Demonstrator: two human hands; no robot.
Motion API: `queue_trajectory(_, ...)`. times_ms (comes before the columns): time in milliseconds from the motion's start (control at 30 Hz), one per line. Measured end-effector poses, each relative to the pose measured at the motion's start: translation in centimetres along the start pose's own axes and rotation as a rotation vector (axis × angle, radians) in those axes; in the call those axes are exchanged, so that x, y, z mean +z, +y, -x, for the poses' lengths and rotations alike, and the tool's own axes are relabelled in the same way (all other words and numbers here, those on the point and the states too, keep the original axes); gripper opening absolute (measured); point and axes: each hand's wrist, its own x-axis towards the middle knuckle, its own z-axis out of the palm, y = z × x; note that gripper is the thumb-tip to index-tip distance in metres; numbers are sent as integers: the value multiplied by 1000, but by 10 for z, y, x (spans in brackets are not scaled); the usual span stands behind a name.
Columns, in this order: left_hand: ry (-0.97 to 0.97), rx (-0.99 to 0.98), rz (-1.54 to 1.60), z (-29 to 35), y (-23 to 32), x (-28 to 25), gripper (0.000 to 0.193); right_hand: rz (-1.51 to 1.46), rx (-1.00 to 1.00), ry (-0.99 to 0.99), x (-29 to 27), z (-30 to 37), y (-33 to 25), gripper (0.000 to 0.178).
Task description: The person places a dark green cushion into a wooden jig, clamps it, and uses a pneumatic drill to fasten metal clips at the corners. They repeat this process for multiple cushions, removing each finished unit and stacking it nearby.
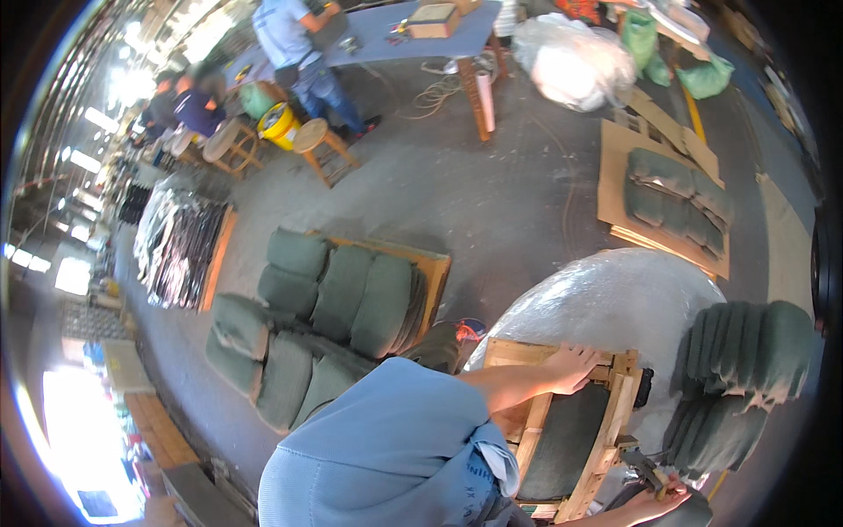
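My left hand point(572, 369) lies flat with its fingers spread on the top end of a wooden frame point(606, 448). A dark green-grey padded panel point(564, 443) sits within the frame, between its rails. Low at the right, my right hand point(669, 499) is closed around a hand tool with a grey head point(645, 467), beside the frame's right rail. Its exact kind is hard to make out. Beyond the frame, a shiny silvery wrapped surface point(606, 294) bulges upward. Stacked dark green padded pieces point(746, 351) stand right of the frame.
More green padded pieces point(351, 290) are piled on the floor at left. Flat cardboard point(615, 193) carries further pieces at far right. A person in a blue shirt point(290, 39) stands by a blue table point(378, 31), near wooden stools point(316, 136) and a yellow bucket point(279, 127).
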Motion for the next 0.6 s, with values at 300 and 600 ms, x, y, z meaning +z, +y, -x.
queue_trajectory(300, -14, -5, 32, 2, -5, -7, 73, 192, 331, 215, 70, 313, 53, 15)
queue_trajectory(600, 4, 53, -39, -9, -3, -15, 73, 342, 730, 307, 126, 405, 63, 26)
